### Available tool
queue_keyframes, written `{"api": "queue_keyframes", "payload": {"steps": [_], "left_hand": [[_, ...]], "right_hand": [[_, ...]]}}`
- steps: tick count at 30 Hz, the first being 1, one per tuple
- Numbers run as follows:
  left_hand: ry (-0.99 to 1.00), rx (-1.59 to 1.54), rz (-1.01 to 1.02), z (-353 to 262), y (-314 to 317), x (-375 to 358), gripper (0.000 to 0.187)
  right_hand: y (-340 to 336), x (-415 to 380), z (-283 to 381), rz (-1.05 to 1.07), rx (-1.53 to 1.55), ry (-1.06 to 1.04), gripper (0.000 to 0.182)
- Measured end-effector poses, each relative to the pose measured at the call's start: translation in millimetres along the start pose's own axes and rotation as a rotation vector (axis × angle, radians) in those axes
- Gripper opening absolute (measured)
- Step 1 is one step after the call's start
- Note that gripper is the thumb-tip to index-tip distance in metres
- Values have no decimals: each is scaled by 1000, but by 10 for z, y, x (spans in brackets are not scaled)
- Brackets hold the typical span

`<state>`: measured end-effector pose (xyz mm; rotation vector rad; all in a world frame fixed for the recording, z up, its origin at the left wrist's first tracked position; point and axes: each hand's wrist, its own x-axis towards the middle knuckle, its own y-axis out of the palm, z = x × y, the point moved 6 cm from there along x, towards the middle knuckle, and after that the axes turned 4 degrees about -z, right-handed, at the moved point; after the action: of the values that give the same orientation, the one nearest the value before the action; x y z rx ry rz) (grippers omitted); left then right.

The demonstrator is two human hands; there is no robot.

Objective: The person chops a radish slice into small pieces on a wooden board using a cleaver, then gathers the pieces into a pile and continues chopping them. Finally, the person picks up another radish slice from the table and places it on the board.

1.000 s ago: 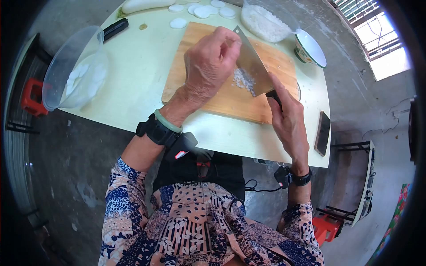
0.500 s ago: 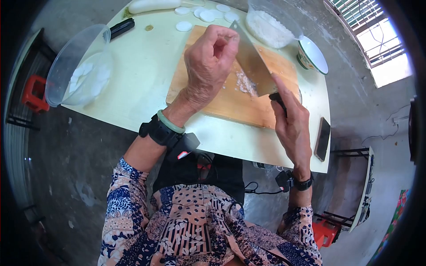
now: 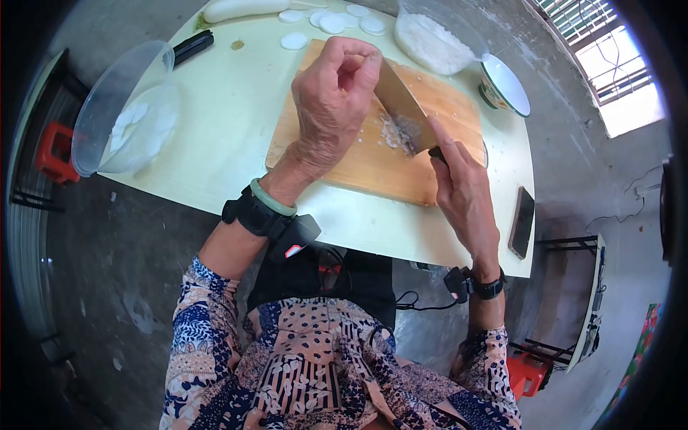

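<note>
My right hand point(image 3: 464, 193) is wrapped round the black handle of a cleaver point(image 3: 405, 107), its index finger along the blade. My left hand point(image 3: 331, 104) is closed, thumb and fingers pinched at the far end of the blade, whose tip they hide. Beneath the cleaver lies a wooden cutting board point(image 3: 344, 168). Finely chopped white bits point(image 3: 393, 135) are heaped on it right beside the blade, with a few scattered crumbs around them.
A clear bowl of white minced food point(image 3: 433, 46) and an enamel bowl point(image 3: 507, 86) stand beyond the board. White round slices point(image 3: 331, 24) lie near a white radish point(image 3: 244, 8). At left are a clear bowl point(image 3: 125, 107) and a black-handled object point(image 3: 192, 47); a phone point(image 3: 522, 222) lies right.
The cleaver has come down toward the board and shifted a little left, its blade now over the chopped bits. My right hand has moved left with it; my left hand has barely moved.
</note>
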<state>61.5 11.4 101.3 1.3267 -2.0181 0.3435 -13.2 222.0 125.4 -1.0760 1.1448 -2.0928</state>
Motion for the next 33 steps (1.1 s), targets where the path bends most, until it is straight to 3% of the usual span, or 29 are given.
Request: {"api": "queue_keyframes", "payload": {"steps": [3,7,21,29,31,33], "left_hand": [[3,6,-10,19,-9,21,13],[-5,12,4,27,7,4,13],[-16,56,49,55,36,-18,14],[-22,51,54,53,38,-11,14],[-11,72,52,46,24,-7,14],[-16,66,51,70,22,-9,14]], "right_hand": [[14,30,-65,63,16,10,63],[-104,12,-48,-99,82,-25,67],[-25,-30,-219,0,-38,31,66],[-125,-51,-173,-116,73,27,68],[9,-58,-239,32,4,59,68],[-13,-47,-208,1,43,11,68]]}}
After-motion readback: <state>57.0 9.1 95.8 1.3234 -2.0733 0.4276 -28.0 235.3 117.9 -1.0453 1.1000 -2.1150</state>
